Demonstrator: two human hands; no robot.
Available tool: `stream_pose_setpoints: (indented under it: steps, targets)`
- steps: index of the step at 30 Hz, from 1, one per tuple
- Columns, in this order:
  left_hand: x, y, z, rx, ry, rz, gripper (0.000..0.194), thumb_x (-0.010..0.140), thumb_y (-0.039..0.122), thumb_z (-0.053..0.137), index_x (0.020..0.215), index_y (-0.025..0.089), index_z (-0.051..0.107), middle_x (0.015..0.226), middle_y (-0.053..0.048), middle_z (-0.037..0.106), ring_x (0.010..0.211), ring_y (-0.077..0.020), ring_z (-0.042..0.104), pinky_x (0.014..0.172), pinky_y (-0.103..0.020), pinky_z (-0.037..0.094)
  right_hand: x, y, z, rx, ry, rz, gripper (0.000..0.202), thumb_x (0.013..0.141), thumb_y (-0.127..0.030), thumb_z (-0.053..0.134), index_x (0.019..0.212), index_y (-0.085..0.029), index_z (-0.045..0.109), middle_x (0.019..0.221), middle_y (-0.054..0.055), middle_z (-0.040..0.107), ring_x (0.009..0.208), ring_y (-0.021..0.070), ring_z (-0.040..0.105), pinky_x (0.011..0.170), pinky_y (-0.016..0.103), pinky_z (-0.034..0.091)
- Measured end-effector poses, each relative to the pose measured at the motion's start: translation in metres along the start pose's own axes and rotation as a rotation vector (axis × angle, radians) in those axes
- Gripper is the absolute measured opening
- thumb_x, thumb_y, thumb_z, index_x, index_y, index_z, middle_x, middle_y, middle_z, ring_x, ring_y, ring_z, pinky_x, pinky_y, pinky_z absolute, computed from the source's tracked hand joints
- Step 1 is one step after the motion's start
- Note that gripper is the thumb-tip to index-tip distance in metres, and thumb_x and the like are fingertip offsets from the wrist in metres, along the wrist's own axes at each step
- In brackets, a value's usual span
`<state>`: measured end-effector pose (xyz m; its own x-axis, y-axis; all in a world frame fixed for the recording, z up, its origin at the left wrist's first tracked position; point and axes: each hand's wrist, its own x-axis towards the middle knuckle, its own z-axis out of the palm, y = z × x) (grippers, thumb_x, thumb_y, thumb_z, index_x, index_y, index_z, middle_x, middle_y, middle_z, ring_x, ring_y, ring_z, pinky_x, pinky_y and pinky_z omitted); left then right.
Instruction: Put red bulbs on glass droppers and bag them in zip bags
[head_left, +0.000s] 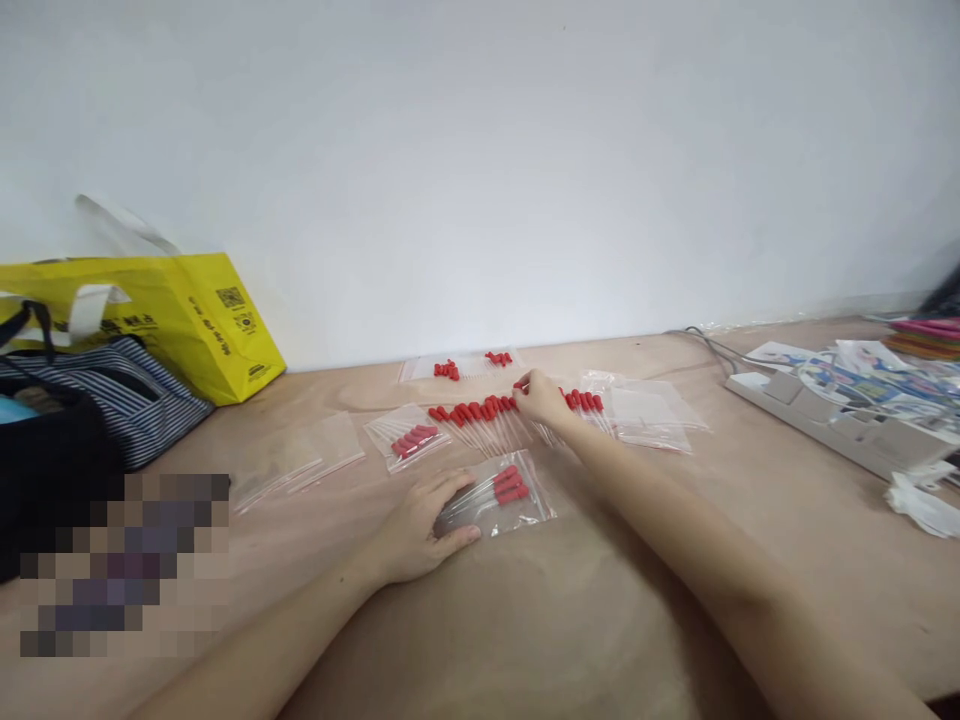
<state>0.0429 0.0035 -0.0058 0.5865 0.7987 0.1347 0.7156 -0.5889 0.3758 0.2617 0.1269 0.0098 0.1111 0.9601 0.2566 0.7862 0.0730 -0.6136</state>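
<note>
A clear zip bag (536, 505) lies on the table in front of me, with several glass droppers with red rubber bulbs (511, 486) inside. My left hand (427, 525) grips its left end, thumb and fingers curved around it. Farther back is a row of loose red-bulbed droppers (472, 411), stems pointing toward me. Over that row, my right hand (541, 400) pinches a dropper by its red bulb; the fingers hide most of it. Left of the row sits another filled zip bag (409, 437).
Flat clear bags lie at left (330, 450) and right (652, 412). Near the wall rests a bag with small red pieces (469, 367). A yellow tote (225, 330) and striped bag (150, 390) stand left. A power strip (817, 415) with cables is at right.
</note>
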Motion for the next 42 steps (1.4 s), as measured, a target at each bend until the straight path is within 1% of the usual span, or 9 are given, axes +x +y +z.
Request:
stream_pose_setpoints:
  steps: [4, 6, 8, 13, 23, 29, 33, 37, 42]
  targets:
    - [0.0, -0.001, -0.003, -0.04, -0.018, -0.014, 0.05, 0.077, 0.04, 0.05, 0.122, 0.022, 0.039, 0.128, -0.006, 0.044, 0.116, -0.0233, 0.041, 0.096, -0.039, 0.035, -0.021, 0.016, -0.027, 0.163, 0.095, -0.076, 0.032, 0.08, -0.027, 0.038, 0.109, -0.015, 0.042, 0.076, 0.002, 0.058, 0.068, 0.012, 0.056, 0.063, 0.023, 0.043]
    - [0.001, 0.0, -0.005, -0.052, -0.025, -0.011, 0.048, 0.077, 0.035, 0.05, 0.121, 0.022, 0.039, 0.128, -0.006, 0.044, 0.115, -0.023, 0.042, 0.095, -0.039, 0.036, -0.038, 0.029, -0.037, 0.442, 0.169, -0.096, 0.028, 0.078, -0.032, 0.041, 0.102, -0.018, 0.045, 0.07, -0.001, 0.053, 0.057, 0.0104, 0.052, 0.053, 0.023, 0.041]
    - [0.001, 0.0, -0.007, -0.055, -0.033, -0.01, 0.048, 0.076, 0.032, 0.05, 0.121, 0.021, 0.039, 0.128, -0.006, 0.044, 0.115, -0.023, 0.042, 0.095, -0.039, 0.036, -0.058, 0.041, -0.041, 0.673, 0.148, -0.029, 0.028, 0.074, -0.037, 0.046, 0.095, -0.019, 0.046, 0.064, -0.004, 0.049, 0.046, 0.0081, 0.046, 0.042, 0.021, 0.037]
    - [0.002, 0.002, -0.006, -0.007, -0.026, 0.018, 0.049, 0.076, 0.037, 0.05, 0.122, 0.021, 0.039, 0.128, -0.006, 0.044, 0.117, -0.0245, 0.039, 0.096, -0.041, 0.034, -0.093, 0.053, -0.036, 0.936, 0.174, 0.161, 0.032, 0.067, -0.04, 0.053, 0.09, -0.02, 0.042, 0.059, -0.007, 0.046, 0.041, 0.0065, 0.042, 0.038, 0.019, 0.035]
    - [0.0, 0.0, -0.003, 0.054, -0.043, 0.062, 0.049, 0.079, 0.038, 0.046, 0.124, 0.02, 0.036, 0.129, -0.007, 0.042, 0.12, -0.0239, 0.035, 0.099, -0.042, 0.031, -0.094, 0.049, -0.021, 1.131, 0.171, 0.253, 0.032, 0.065, -0.037, 0.057, 0.087, -0.021, 0.041, 0.06, -0.007, 0.05, 0.042, 0.0063, 0.046, 0.039, 0.019, 0.038]
    - [0.001, 0.0, -0.002, 0.063, -0.028, 0.066, 0.05, 0.079, 0.039, 0.047, 0.124, 0.021, 0.036, 0.128, -0.007, 0.043, 0.119, -0.0247, 0.036, 0.097, -0.042, 0.032, -0.106, 0.037, -0.026, 1.22, -0.041, 0.389, 0.019, 0.07, -0.023, 0.055, 0.082, -0.02, 0.04, 0.057, -0.005, 0.054, 0.046, 0.0095, 0.054, 0.045, 0.022, 0.045]
    - [0.002, 0.0, -0.002, 0.059, -0.024, 0.069, 0.05, 0.08, 0.04, 0.046, 0.124, 0.021, 0.035, 0.128, -0.007, 0.043, 0.119, -0.0244, 0.036, 0.097, -0.042, 0.033, -0.114, 0.031, -0.027, 1.22, -0.151, 0.422, 0.018, 0.07, -0.019, 0.056, 0.079, -0.02, 0.041, 0.058, -0.002, 0.057, 0.05, 0.0109, 0.058, 0.051, 0.024, 0.048]
    - [0.001, 0.001, -0.003, 0.056, -0.021, 0.07, 0.05, 0.079, 0.04, 0.046, 0.124, 0.021, 0.036, 0.127, -0.008, 0.044, 0.118, -0.0243, 0.037, 0.097, -0.042, 0.033, -0.116, 0.037, -0.029, 1.183, -0.347, 0.306, 0.025, 0.062, -0.023, 0.067, 0.074, -0.018, 0.045, 0.06, -0.002, 0.059, 0.055, 0.0104, 0.059, 0.056, 0.023, 0.049]
    - [0.0, 0.001, -0.003, 0.044, -0.018, 0.059, 0.05, 0.078, 0.039, 0.047, 0.124, 0.02, 0.036, 0.127, -0.008, 0.043, 0.118, -0.0249, 0.037, 0.097, -0.043, 0.033, -0.115, 0.047, -0.039, 0.9, -0.647, 0.046, 0.023, 0.058, -0.027, 0.071, 0.071, -0.014, 0.057, 0.054, -0.003, 0.057, 0.047, 0.0054, 0.05, 0.045, 0.016, 0.042]
